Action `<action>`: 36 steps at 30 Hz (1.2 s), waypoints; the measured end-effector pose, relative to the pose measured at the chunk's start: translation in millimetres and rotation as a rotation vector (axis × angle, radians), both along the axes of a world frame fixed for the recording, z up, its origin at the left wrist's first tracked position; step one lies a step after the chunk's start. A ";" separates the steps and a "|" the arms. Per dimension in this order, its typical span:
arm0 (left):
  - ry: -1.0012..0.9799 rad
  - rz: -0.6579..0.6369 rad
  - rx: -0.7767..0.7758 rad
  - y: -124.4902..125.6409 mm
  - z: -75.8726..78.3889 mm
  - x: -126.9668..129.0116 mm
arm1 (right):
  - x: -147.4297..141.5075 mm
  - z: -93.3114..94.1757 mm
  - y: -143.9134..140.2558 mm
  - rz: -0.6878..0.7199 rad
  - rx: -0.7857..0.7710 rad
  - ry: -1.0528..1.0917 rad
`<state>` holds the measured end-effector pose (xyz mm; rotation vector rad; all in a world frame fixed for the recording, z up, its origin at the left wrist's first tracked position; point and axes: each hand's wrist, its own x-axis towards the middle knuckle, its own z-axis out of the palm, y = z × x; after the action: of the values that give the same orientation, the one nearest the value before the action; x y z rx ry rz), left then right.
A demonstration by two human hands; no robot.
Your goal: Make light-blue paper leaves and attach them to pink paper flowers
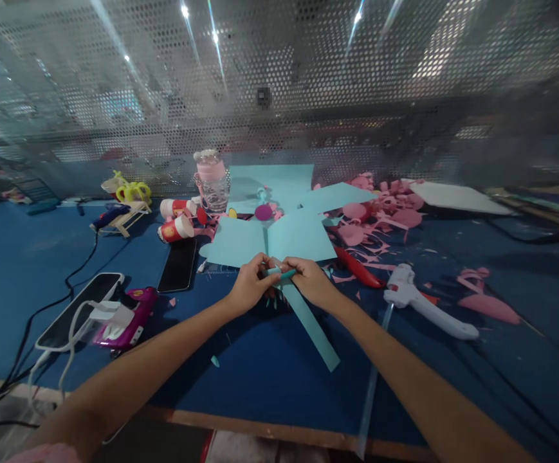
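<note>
Over the blue desk (260, 379), we've got the fingers (270, 280) of our left hand (251, 284) and right hand (312, 283) pinched together on the far end of the teal strip (312, 328), its length slanting rightward toward us, tail nearer the right arm (385, 354).

Upper end of teal strip (312, 329) hidden by fingers (297, 263), forearms (175, 337) cut off below, perforated screen (289, 61) blurred

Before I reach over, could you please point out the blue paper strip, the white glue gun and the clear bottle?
Blue paper strip (312, 328): head view, middle of its flat length.
White glue gun (426, 309): head view, upper part of its handle.
Clear bottle (212, 186): head view, upper part of its body.
</note>
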<state>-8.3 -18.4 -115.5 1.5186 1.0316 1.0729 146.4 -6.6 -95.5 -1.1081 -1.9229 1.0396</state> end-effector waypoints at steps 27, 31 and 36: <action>-0.002 0.105 0.198 11.9 -0.4 -7.9 | -0.2 3.5 -4.5 0.120 -0.356 0.021; -0.010 0.060 0.145 17.5 -2.2 -12.0 | 0.6 6.9 -6.6 0.133 -0.368 0.006; 0.038 0.093 0.143 19.6 -2.9 -14.5 | 4.1 7.2 -5.0 0.120 -0.387 0.002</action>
<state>-22.8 1.2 -118.4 1.6240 1.0803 1.2091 150.5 -11.6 -88.3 -1.2054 -1.8509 1.5248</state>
